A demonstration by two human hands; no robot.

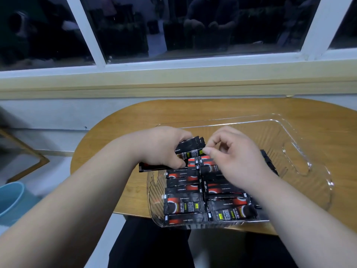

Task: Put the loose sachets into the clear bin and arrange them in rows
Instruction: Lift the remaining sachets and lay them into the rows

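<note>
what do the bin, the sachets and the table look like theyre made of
Clear bin: looks like rigid transparent plastic, glossy, with ribbed walls and the table visible through it. Sachets: likely printed foil or plastic film, slightly shiny, with crimped ends. Table: wood or wood-look laminate, with visible grain.

A home room: wooden table [119, 128] beneath window [193, 26].

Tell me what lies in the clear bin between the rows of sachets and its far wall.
In the head view, nothing: past the rows of sachets, the clear bin shows only bare ribbed floor up to its far wall.
</note>
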